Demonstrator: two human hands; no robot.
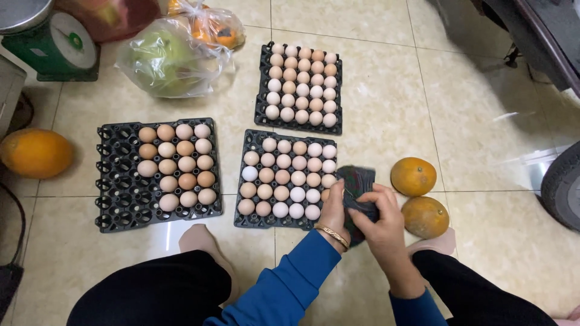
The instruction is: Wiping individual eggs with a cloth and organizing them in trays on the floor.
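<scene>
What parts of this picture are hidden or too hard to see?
- Head view: whatever the left hand and right hand wrap in the dark patterned cloth is covered by the cloth and fingers.
- The green weighing scale is cut off by the top edge.
- The contents of the clear plastic bag are blurred by plastic.

Dark woven cloth [357,181], matt and soft. Black moulded plastic egg trays [115,205], dull. Eggs [290,175] smooth, faintly satin. Floor tiles [386,102] polished, glossy beige stone-look. Clear, crinkled plastic bag [163,60]. Shiny gold metal bangle [333,235].
</scene>
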